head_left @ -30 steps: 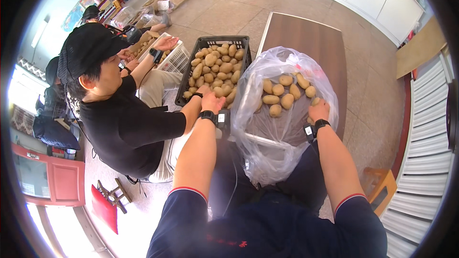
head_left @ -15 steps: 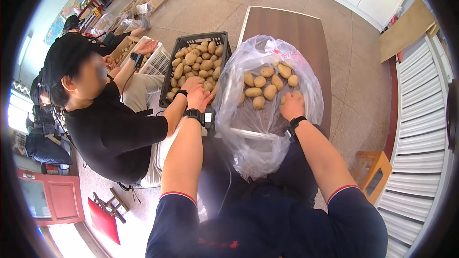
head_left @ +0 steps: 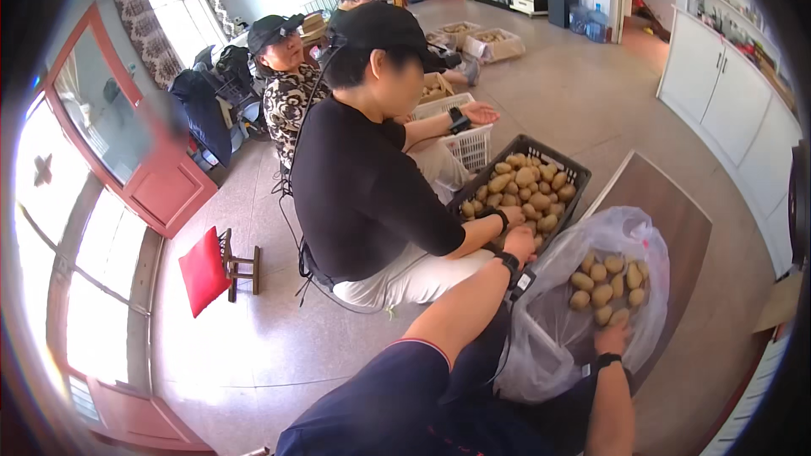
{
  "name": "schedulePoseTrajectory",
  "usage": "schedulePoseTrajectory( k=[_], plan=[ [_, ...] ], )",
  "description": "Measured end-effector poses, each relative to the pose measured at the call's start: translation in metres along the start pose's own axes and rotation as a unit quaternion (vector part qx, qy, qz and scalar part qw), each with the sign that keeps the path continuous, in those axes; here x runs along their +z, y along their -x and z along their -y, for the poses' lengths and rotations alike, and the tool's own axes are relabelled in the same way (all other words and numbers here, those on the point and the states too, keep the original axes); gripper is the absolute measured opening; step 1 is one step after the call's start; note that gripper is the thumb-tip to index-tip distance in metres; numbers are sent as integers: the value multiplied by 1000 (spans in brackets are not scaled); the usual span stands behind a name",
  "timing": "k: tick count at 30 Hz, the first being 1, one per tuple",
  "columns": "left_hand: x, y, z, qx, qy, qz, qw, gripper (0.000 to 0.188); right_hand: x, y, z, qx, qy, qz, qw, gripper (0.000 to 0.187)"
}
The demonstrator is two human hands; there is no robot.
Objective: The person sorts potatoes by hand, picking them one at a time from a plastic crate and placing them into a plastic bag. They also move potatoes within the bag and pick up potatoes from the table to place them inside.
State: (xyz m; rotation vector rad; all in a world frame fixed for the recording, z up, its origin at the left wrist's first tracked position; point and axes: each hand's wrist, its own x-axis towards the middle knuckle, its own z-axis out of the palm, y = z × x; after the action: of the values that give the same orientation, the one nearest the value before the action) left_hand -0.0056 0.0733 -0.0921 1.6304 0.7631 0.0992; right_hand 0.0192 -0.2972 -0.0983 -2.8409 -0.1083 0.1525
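Note:
My left hand (head_left: 519,245) is at the near side of a black plastic crate (head_left: 577,171) filled with potatoes (head_left: 525,177). Its fingers look loosely stretched over the potatoes, with nothing visible in them. Just beside it, a co-worker's hand (head_left: 513,218) reaches into the same crate. To the right, a clear plastic bag (head_left: 541,338) lies spread open with several potatoes (head_left: 601,294) inside. Within the bag, my right hand (head_left: 612,338) is closed around a potato (head_left: 619,317) at the near edge of the group. Both my wrists wear black bands.
Under the bag is a brown board-like tabletop (head_left: 667,194). The co-worker in black (head_left: 372,169) sits close on my left, beside a white basket (head_left: 469,148). Another person (head_left: 287,76) sits beyond. A red-cushioned stool (head_left: 205,272) stands left; white cabinets (head_left: 718,76) line the right.
The view has swung left, so the crate and bag now appear farther right. My left hand stays at the crate, and my right hand stays in the bag among the potatoes.

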Motion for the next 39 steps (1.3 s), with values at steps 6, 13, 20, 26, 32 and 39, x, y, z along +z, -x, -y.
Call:
schedulePoseTrajectory(
  k=[6,13,20,26,32,39],
  plan=[
    [18,50,-63,-89,212,-64,971,25,19,-19,-38,-18,-64,0,998,103],
    [2,54,-64,-23,182,-65,981,25,-3,-11,-3,13,-43,84,995,95],
    [11,65,-76,-25,150,-23,988,36,-8,-11,-3,8,-65,36,997,73],
    [22,74,-87,-5,126,-4,992,37,-8,-21,-15,17,-190,-17,982,56],
    [29,80,-96,1,127,26,992,37,-1,-36,-18,-18,-268,-77,960,48],
    [32,83,-92,26,143,65,987,29,-49,-10,28,97,-495,135,853,37]
  ],
)
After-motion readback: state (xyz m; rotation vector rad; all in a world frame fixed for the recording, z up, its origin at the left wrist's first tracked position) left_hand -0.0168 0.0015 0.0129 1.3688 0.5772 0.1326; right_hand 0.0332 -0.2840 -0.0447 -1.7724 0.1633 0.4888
